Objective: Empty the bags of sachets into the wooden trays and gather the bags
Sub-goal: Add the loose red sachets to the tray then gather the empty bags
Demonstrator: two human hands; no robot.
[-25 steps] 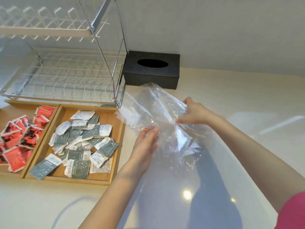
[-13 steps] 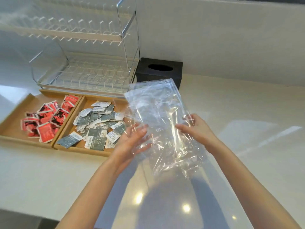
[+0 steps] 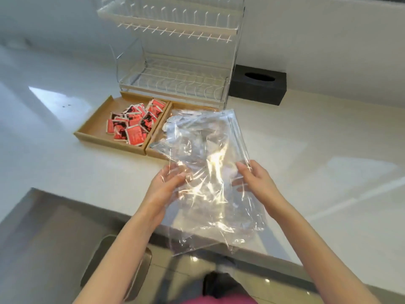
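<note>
I hold a clear plastic bag (image 3: pixel 210 172) flat in the air in front of me, above the counter's front edge. My left hand (image 3: pixel 166 185) grips its left side and my right hand (image 3: pixel 256 181) grips its right side. The bag looks empty and crinkled. Behind it lie two wooden trays side by side. The left tray (image 3: pixel 94 128) holds several red sachets (image 3: pixel 133 126). The right tray (image 3: pixel 156 153) is mostly hidden behind the bag; its grey-white sachets (image 3: pixel 173 126) show faintly through the plastic.
A white wire dish rack (image 3: pixel 175 62) stands behind the trays. A black tissue box (image 3: pixel 258 88) sits to its right against the wall. The white counter (image 3: pixel 328 161) spreads right of the bag; its front edge (image 3: pixel 65 194) runs below my hands, with floor beneath.
The view has pulled back and tilted down, showing the counter edge and floor. The bag has been drawn toward me and spread flatter between both hands.
</note>
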